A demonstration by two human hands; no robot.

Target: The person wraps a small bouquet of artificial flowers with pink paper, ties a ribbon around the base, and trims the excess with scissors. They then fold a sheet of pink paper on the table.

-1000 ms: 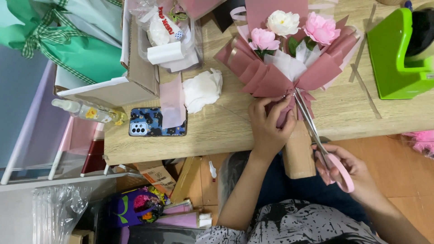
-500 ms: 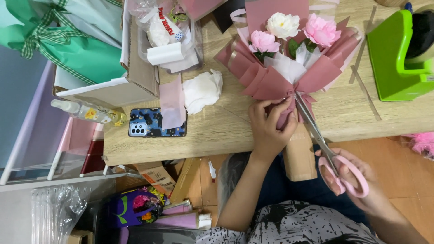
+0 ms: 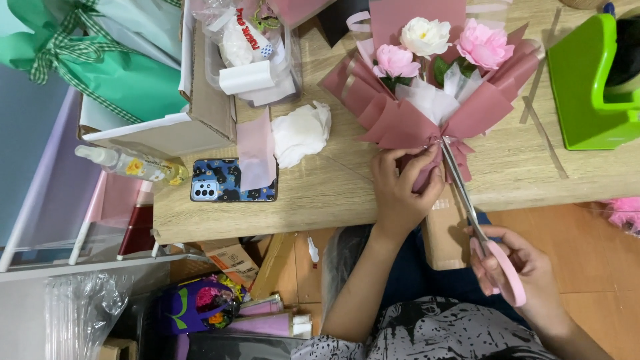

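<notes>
Wooden tabletop (image 3: 320, 193) fills the middle and right of the frame, and on it, upper centre, lies the bouquet (image 3: 433, 87): dusty-pink wrapping paper fanned wide around two pink flowers and one cream one, with white tissue tucked in. Upper left, a green wrapped bundle with a checked ribbon (image 3: 87, 60) sits beside an open cardboard box (image 3: 193, 107) stuffed with clear packets. Far right edge, a bright green tape dispenser (image 3: 590, 87) stands on the wood. Now to the action, centre frame: the left hand (image 3: 400, 187) is closed around the gathered neck of the bouquet, thumb and fingers pinching the paper just where it narrows. Lower right, the right hand (image 3: 517, 273) grips the pink handles of the scissors (image 3: 477, 220), fingers through the loops, and the long blades run up and left so their tip touches the bouquet's neck right beside the left hand's fingertips; the blades look nearly together. Smaller bits: a crumpled white tissue (image 3: 300, 133) left of the bouquet, a phone in a dark patterned case (image 3: 220, 183) near the tabletop's front edge with a pink paper strip (image 3: 255, 150) lying across it, and a small spray bottle (image 3: 130, 163) just to its left.
</notes>
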